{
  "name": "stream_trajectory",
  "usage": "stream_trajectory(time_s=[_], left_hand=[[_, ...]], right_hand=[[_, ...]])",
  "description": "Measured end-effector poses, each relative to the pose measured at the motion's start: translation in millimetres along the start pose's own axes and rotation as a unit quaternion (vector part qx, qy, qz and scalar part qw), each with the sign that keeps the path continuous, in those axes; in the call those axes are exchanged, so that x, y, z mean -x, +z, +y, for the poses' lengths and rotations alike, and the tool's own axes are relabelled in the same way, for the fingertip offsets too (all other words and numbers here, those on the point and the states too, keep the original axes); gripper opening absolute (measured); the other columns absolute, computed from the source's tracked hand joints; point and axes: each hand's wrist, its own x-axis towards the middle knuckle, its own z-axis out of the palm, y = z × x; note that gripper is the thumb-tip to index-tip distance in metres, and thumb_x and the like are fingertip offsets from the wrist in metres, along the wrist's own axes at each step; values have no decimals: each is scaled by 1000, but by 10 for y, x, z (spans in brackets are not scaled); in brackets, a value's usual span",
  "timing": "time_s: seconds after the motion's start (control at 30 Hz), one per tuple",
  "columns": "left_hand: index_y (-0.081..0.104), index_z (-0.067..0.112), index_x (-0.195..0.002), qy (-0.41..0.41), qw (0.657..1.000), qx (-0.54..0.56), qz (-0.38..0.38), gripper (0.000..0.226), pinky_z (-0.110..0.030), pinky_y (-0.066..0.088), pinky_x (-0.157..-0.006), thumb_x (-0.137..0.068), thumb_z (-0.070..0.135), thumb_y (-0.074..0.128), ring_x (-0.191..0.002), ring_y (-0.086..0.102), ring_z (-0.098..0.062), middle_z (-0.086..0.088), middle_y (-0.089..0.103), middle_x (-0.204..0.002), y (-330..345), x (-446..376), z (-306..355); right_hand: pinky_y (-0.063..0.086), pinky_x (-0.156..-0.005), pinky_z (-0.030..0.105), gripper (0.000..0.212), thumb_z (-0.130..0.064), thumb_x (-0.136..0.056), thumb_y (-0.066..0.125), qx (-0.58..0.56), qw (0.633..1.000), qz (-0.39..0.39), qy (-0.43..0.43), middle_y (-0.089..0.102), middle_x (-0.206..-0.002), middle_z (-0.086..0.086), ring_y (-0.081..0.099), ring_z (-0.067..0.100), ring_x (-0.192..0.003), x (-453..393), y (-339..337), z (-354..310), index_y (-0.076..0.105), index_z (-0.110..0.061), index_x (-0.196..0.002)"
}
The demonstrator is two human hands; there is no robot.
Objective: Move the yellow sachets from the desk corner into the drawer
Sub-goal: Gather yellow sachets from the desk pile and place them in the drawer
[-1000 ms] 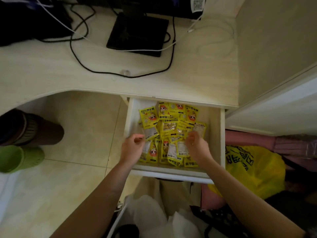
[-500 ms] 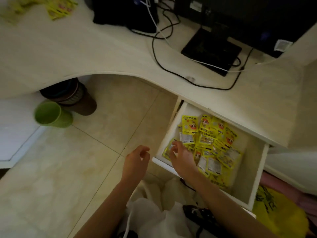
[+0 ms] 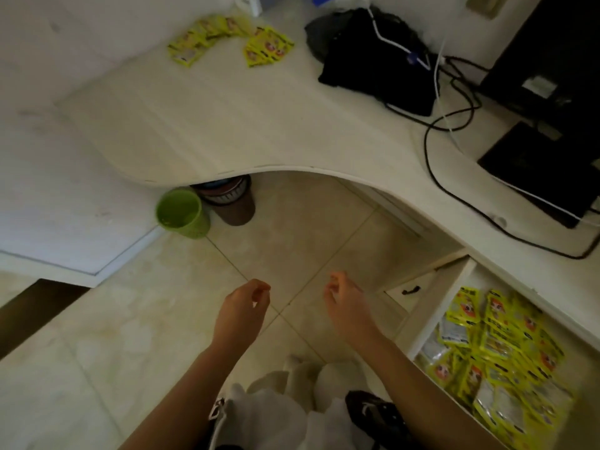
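Above the glossy beige floor tiles [image 3: 292, 241], the left hand [image 3: 242, 308] and right hand [image 3: 345, 303] hang with fingers loosely curled, holding nothing. Crinkly yellow foil sachets [image 3: 227, 40] lie on the pale curved tabletop [image 3: 227, 125]; more fill the white drawer [image 3: 454, 300].

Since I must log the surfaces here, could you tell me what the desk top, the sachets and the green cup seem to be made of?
The desk top looks like pale laminate board with faint wood grain, matte. The yellow sachets on the corner and those in the drawer look like printed plastic or foil film, slightly glossy. The green cup appears to be smooth moulded plastic, though blur leaves it open.
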Motion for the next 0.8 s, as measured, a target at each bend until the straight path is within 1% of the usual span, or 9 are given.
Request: stream_trajectory(time_s=[0.1,0.2,0.3,0.37,0.47,0.53,0.6,0.73,0.8], left_hand=[[67,22,-103,-13,1000,9,22,16,-22,41,-73,-95,25,53,-85,59,-11,7,64,-90,-209,-272,-67],[67,22,-102,-23,998,18,53,15,-22,40,-72,-95,24,54,-82,58,-9,9,62,-87,-371,-573,-51],[67,21,-101,-27,997,36,66,14,-22,41,-72,-94,23,55,-83,58,-10,7,64,-88,-495,-883,19],[67,21,-100,-32,996,41,69,14,-22,41,-73,-94,24,55,-85,59,-9,6,66,-90,-561,-1119,73],[67,22,-102,-44,995,41,78,15,-22,42,-75,-94,26,55,-87,59,-8,7,67,-94,-662,-1502,148],[67,22,-103,-47,994,42,86,16,-24,44,-76,-94,26,55,-88,60,-9,6,68,-95,-750,-1744,218],[67,21,-102,-46,993,52,97,15,-25,45,-76,-94,26,55,-88,61,-10,5,68,-94,-855,-2027,297],[67,21,-102,-36,993,54,101,15,-23,45,-76,-94,25,55,-88,61,-10,6,68,-92,-1069,-2544,406],[68,21,-103,-31,993,57,102,15,-27,49,-79,-94,23,56,-88,61,-11,5,68,-94,-1184,-2788,416]], right_hand=[[50,-82,28,33,-23,-95,47,8,1000,-6,-28,61,-113,2,57,14,-97,-274,97,-311,47,-16,-128],[47,-80,21,35,-23,-96,46,5,998,-22,-50,59,-118,2,54,10,-97,-594,122,-572,47,-15,-130],[44,-86,20,34,-21,-96,46,11,997,-26,-68,58,-121,2,55,13,-107,-954,99,-811,49,-14,-130],[41,-84,18,33,-21,-97,46,17,997,-25,-74,59,-119,2,55,12,-105,-1218,68,-946,50,-13,-128],[41,-74,13,31,-20,-97,47,23,996,-29,-77,61,-109,3,57,12,-96,-1644,7,-1125,52,-12,-126],[47,-77,20,30,-19,-95,48,35,995,-26,-88,64,-107,5,61,19,-100,-1912,-56,-1274,54,-11,-124],[47,-84,29,28,-16,-94,48,46,993,-25,-105,66,-110,10,62,24,-104,-2228,-118,-1451,55,-10,-121],[47,-90,30,30,-18,-97,46,73,987,-30,-141,63,-120,9,59,22,-111,-2788,-263,-1827,52,-11,-125],[47,-90,27,32,-20,-97,44,76,986,-41,-142,61,-124,8,58,20,-113,-3014,-313,-1985,51,-12,-127]])
